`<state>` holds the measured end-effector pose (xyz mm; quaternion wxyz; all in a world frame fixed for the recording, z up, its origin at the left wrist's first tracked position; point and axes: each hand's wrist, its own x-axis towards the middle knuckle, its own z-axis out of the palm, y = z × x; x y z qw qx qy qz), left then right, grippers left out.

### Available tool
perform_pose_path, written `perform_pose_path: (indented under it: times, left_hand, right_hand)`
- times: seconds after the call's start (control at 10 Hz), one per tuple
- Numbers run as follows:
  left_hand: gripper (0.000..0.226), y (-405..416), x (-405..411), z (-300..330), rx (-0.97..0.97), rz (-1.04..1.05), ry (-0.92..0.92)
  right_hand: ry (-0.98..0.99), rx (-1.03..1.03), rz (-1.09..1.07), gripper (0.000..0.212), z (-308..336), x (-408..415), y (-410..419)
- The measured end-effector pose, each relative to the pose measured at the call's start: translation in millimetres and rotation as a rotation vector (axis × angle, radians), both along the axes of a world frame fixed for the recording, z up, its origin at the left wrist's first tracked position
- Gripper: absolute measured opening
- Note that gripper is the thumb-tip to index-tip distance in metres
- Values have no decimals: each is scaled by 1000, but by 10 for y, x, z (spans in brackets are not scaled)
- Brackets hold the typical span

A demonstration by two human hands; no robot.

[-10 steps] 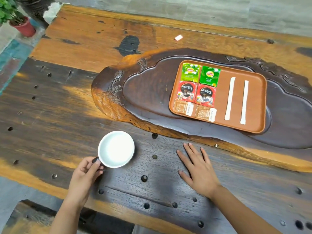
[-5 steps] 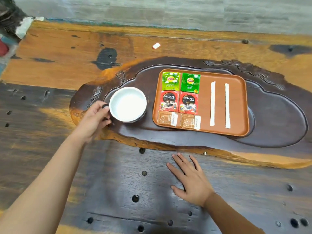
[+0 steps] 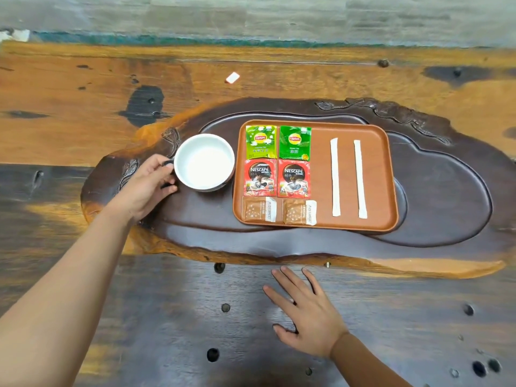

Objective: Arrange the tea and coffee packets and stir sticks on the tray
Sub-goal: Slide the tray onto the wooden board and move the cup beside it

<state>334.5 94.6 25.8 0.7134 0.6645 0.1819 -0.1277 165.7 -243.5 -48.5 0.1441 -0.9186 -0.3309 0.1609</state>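
An orange-brown tray [image 3: 391,174] rests on a dark carved wooden slab [image 3: 446,196]. On its left side lie two green Lipton tea packets [image 3: 261,141] [image 3: 295,143], below them two red Nescafe coffee packets [image 3: 260,177] [image 3: 294,179], and at the near edge two brown sugar packets [image 3: 259,209] [image 3: 299,212]. Two white paper-wrapped stir sticks [image 3: 335,177] [image 3: 360,178] lie parallel on the tray's right half. My left hand [image 3: 145,185] grips the handle of a white cup [image 3: 204,162] just left of the tray. My right hand [image 3: 305,314] rests flat on the table, fingers spread.
The slab sits on a large wooden table [image 3: 83,93] with several dark round holes [image 3: 212,354] in its near part. A small white scrap [image 3: 232,77] lies on the table beyond the slab. A grey floor runs past the far edge.
My left hand carried the white cup from the table's near left onto the slab, next to the tray's left edge. My right hand stayed flat on the table. The camera view shifted left.
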Motion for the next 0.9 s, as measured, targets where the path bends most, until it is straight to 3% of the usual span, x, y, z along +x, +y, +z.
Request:
perform_pose_path:
  times: [0.6, 0.8, 0.9]
  left_hand:
    - [17, -33, 69, 55, 155, -30, 2]
    - [26, -26, 17, 37, 129, 91, 55]
    - [18, -56, -187, 61, 79, 271, 24]
  right_hand:
    - [-26, 17, 7, 64, 0, 3, 4]
    - [-57, 12, 11, 64, -5, -10, 2]
    - [-45, 7, 12, 64, 11, 7, 10]
